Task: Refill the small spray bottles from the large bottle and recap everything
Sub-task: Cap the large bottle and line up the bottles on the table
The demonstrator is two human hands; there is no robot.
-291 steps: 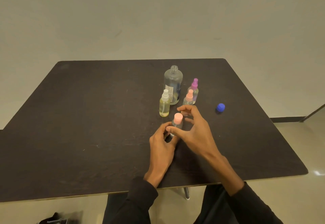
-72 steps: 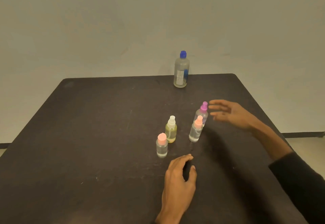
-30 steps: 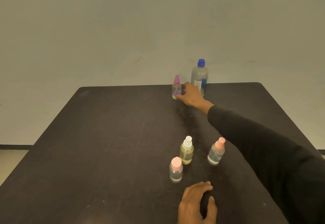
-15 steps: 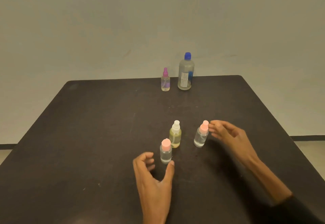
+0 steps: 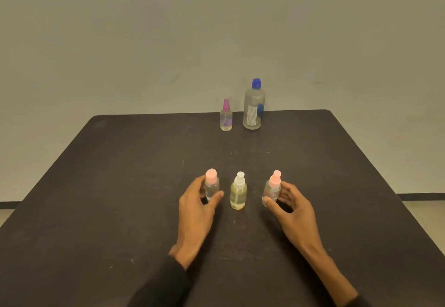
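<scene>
Left fingers [image 5: 199, 187] curling round the left pink-capped spray bottle [image 5: 212, 187], thumb [image 5: 216, 197] crossing the front low on the body, remaining fingers wrapping behind on the far left side; bottle pinched between them, standing upright. Left hand [image 5: 195, 212] lying palm-inward, wrist low over the worktop [image 5: 96, 210], forearm running back toward the near edge in a dark sleeve [image 5: 163, 285].

Right fingers [image 5: 286, 192] closing on the right pink-capped spray bottle [image 5: 273, 190], thumb tip [image 5: 267, 202] pressing near the base on the front, other fingers bending against the right side; contact at the fingertips appearing to be made, firmness of grip not determinable. Right hand [image 5: 292, 212] turning palm-left, wrist angling outward, forearm extending to the lower right.

Standing between the two held bottles, apart from both hands: yellow-filled spray bottle [image 5: 238, 193], white cap on, upright.

Standing at the far edge of the worktop, well apart from the hands: purple-capped spray bottle [image 5: 226, 118], upright, capped, and just to its right the large bottle [image 5: 254, 108], upright, blue cap [image 5: 256, 83] fitted, label facing the camera.

All five containers showing caps in place. Plain wall [image 5: 216, 29] rising behind the worktop.
</scene>
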